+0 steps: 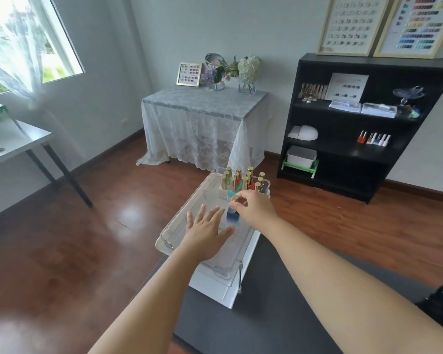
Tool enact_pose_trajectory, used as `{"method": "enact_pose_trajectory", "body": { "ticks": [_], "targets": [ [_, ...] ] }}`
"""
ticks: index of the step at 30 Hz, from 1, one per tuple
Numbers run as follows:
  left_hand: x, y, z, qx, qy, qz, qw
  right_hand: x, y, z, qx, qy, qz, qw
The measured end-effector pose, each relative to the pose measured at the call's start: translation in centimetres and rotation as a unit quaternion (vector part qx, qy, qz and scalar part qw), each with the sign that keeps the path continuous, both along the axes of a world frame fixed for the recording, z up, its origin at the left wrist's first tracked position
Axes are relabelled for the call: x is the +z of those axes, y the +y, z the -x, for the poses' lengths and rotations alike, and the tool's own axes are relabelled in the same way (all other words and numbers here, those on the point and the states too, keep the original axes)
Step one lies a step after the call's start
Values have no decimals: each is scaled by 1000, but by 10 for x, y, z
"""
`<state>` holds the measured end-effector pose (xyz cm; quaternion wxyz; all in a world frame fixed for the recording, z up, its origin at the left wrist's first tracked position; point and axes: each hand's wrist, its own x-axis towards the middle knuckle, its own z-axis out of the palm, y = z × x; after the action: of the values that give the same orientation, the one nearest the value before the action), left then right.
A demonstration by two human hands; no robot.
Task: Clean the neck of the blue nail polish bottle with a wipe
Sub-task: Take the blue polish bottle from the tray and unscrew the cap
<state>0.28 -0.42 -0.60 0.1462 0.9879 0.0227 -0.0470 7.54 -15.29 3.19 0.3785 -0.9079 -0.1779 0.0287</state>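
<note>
A blue nail polish bottle [232,216] with a gold cap hangs over a clear plastic tray [168,241]. My right hand [255,209] pinches it by the gold cap. My left hand [206,232] hovers just left of the bottle, flat, fingers spread, holding nothing. No wipe shows anywhere in the view.
Several gold-capped polish bottles [242,180] stand at the tray's far end. The tray sits on a small white cart [221,290] over a dark mat. A lace-covered table [202,123] stands beyond, a black shelf unit [356,129] at right, a grey table [16,141] at left.
</note>
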Motion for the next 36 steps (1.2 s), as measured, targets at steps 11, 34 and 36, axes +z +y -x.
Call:
{"method": "enact_pose_trajectory", "body": {
  "ticks": [11, 34, 36],
  "targets": [
    [18, 0, 19, -14, -114, 113, 987, 9, -22, 20, 43, 123, -201, 971],
    [48, -134, 58, -45, -217, 370, 902, 48, -127, 104, -110, -17, -401, 909],
    [44, -143, 62, -49, -195, 382, 902, 45, -139, 110, -111, -18, -391, 914]
  ]
}}
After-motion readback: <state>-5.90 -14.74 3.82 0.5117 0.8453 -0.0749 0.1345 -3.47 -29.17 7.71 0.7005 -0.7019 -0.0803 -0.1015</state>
